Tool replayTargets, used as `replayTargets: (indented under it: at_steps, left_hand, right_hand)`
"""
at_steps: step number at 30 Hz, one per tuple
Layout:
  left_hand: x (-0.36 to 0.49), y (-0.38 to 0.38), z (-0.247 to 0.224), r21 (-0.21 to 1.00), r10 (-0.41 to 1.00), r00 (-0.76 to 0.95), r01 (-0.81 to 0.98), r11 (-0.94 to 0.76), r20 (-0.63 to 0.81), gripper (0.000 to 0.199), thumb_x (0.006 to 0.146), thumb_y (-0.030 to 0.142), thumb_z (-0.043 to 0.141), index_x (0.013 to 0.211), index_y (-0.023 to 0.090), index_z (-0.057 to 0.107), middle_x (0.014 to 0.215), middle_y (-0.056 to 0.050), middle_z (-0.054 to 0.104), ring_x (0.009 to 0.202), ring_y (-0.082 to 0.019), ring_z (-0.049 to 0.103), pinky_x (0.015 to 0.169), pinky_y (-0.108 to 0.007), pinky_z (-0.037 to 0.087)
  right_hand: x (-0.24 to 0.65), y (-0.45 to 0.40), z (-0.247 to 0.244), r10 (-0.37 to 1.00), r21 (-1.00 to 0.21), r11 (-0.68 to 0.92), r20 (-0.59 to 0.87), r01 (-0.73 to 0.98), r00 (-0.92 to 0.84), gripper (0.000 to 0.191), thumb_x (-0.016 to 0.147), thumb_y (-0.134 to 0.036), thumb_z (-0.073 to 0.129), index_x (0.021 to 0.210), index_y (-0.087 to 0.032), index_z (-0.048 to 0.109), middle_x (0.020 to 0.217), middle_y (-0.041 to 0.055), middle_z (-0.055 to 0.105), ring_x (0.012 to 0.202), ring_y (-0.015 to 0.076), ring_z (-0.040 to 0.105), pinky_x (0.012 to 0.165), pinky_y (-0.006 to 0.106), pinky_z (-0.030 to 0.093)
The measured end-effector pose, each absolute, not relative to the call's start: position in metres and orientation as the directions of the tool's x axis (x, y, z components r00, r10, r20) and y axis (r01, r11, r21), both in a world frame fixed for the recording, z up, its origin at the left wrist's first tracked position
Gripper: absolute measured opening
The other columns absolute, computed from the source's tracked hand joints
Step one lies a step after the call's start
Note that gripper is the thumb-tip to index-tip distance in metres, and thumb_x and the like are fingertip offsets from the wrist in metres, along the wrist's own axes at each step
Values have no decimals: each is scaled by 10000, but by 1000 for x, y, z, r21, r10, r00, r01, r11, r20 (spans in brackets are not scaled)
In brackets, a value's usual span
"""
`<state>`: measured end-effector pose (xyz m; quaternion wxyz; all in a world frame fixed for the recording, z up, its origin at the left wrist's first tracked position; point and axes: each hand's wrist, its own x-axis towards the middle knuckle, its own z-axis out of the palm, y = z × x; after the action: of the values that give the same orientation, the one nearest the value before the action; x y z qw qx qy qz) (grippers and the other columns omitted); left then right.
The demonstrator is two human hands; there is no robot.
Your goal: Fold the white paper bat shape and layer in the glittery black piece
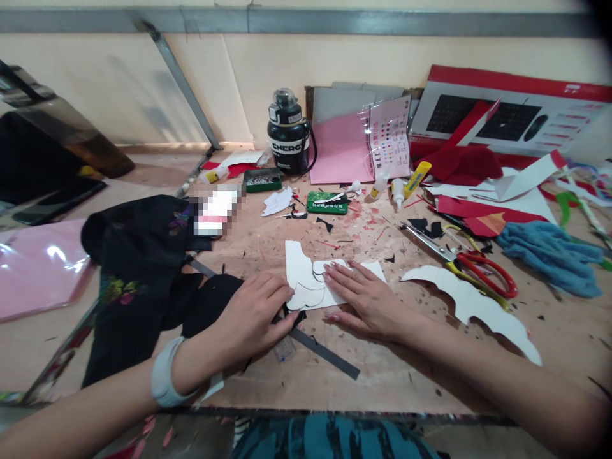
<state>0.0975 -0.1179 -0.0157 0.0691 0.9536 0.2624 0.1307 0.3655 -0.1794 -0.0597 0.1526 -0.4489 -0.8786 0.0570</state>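
A white paper piece (pixel 295 258) with dark curved outlines lies on the worktable in front of me. My right hand (pixel 361 293) rests flat on its right part, fingers stretched out and thumb apart. At the lower left edge of the paper sits my left hand (pixel 258 309), palm down, fingertips touching the edge and thumb apart. Neither hand visibly grips anything. A black piece of material (pixel 210 299) lies beside the left wrist. Below the paper, a dark grey strip (pixel 329 357) runs diagonally, partly hidden by the left hand. A scalloped white cutout (pixel 471 303) lies right of the right hand.
Red-handled scissors (pixel 488 271) and a blue cloth (pixel 549 255) lie at the right. Behind are glue bottles (pixel 398 192), a green tin (pixel 327 203), a black bottle (pixel 288 137) and a keyboard box (pixel 507 115). Black embroidered fabric (pixel 134 255) lies left; scraps litter the table.
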Motion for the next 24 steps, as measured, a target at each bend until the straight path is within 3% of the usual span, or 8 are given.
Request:
replayTargets:
  at_steps: [8,15,20,24]
  left_hand:
    - [92,-116,-21,257,519,827,464,-848,218,273,937,318,608,1156,159,642,1151,-137,670,1050,-277,631,901,-423,530]
    - [84,-96,-16,288,349,921,291,-912,176,264,1024,253,471,1207,163,639,1161,-104,665,1095,-242,639,943,-372,548]
    - [86,-91,-17,222,269,943,224,-949,198,257,1025,243,464,1182,149,644,1109,-118,685,1016,-239,660,897,-382,561]
    - [87,-92,-19,55,173,954,164,-985,243,249,1013,168,449,1170,116,635,1050,-132,709,964,-248,672,882,-409,563]
  right_hand:
    - [365,-179,-59,801,-245,595,256,765,-541,621,985,-491,518,1464,-97,480,1492,176,489,1442,289,397,1208,529,297]
    - [365,-179,-60,803,-211,592,240,778,-546,640,991,-518,493,1450,-73,490,1503,176,476,1439,294,401,1207,519,304]
    - [365,-179,-60,802,-202,593,237,779,-549,643,998,-526,478,1458,-77,480,1500,171,481,1440,290,400,1213,514,294]
    - [364,-179,-60,797,-190,597,249,779,-550,625,1000,-526,475,1433,-76,510,1497,171,485,1440,289,401,1217,510,289]
